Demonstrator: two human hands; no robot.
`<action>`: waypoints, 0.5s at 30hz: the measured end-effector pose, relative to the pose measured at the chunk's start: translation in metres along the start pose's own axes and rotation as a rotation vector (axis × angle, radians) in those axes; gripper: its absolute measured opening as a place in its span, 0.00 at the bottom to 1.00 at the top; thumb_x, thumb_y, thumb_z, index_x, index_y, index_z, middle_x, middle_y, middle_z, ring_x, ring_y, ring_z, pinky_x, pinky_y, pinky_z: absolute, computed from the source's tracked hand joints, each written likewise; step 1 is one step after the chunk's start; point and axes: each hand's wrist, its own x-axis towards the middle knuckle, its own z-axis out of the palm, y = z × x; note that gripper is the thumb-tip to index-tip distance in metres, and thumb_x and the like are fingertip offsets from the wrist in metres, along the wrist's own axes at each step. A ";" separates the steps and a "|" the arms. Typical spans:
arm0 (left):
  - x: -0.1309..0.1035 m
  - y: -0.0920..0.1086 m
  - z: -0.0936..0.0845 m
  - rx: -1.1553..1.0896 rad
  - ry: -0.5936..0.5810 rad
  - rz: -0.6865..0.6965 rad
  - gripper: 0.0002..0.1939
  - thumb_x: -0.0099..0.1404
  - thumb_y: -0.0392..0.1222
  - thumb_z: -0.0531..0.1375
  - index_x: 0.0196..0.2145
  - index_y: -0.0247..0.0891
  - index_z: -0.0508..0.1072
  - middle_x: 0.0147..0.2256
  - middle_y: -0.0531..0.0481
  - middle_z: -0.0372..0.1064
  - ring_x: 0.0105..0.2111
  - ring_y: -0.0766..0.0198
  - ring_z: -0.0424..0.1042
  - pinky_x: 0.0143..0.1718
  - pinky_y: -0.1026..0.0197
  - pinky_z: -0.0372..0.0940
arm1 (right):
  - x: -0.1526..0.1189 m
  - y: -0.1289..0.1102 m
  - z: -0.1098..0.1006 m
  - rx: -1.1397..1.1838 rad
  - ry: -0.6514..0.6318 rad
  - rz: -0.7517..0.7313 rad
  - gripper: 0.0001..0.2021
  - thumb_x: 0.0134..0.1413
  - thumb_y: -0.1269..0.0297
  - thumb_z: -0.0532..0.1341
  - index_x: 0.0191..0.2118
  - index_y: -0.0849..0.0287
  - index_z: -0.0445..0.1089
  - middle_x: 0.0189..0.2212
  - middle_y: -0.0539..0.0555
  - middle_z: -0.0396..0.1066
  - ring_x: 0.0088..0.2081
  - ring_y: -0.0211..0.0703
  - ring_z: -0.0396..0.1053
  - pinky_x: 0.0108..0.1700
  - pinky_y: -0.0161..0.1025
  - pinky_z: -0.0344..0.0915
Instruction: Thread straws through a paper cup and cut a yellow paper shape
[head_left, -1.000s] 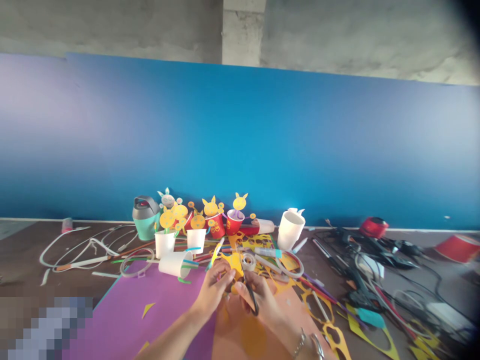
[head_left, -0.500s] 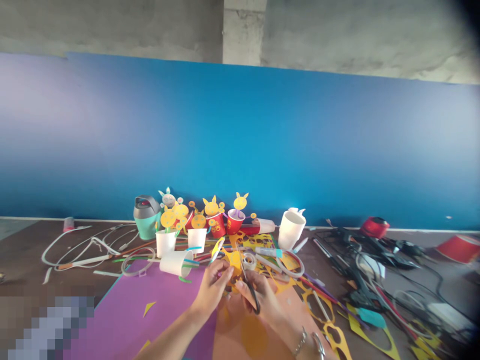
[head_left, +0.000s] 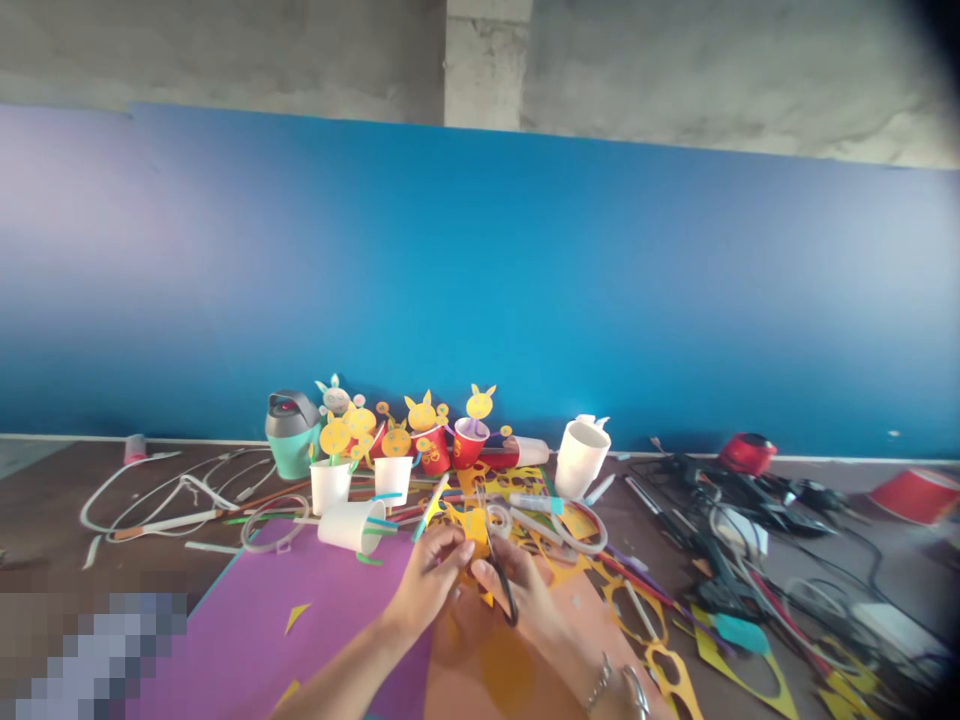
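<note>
My left hand (head_left: 429,568) pinches a piece of yellow paper (head_left: 472,522) between thumb and fingers. My right hand (head_left: 531,592) is closed round the dark handles of a pair of scissors (head_left: 511,606), whose blades point away from me, right beside the paper. Both hands are close together above the seam between a purple sheet (head_left: 315,620) and an orange sheet (head_left: 472,665). A small yellow scrap shows under the fingers. Whether the blades are touching the paper is hard to make out.
Paper cups with yellow animal faces, such as a red cup (head_left: 470,446) and a white cup (head_left: 331,487), stand behind my hands. A white cup (head_left: 351,527) lies on its side. Cut-out yellow sheets (head_left: 667,672) and dark cables (head_left: 799,520) spread rightward. A green-grey bottle (head_left: 293,445) stands left.
The yellow paper has shifted and turned slightly in my left hand, beside the scissors. A yellow scrap now shows below the fingers. Both hands stay in nearly the same place.
</note>
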 end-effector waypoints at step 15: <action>-0.001 0.000 0.001 -0.239 -0.060 -0.105 0.20 0.59 0.55 0.64 0.22 0.36 0.69 0.22 0.54 0.62 0.24 0.67 0.62 0.28 0.64 0.56 | -0.002 0.008 0.000 -0.029 0.001 0.069 0.17 0.56 0.45 0.64 0.38 0.54 0.74 0.27 0.51 0.69 0.27 0.41 0.65 0.27 0.36 0.64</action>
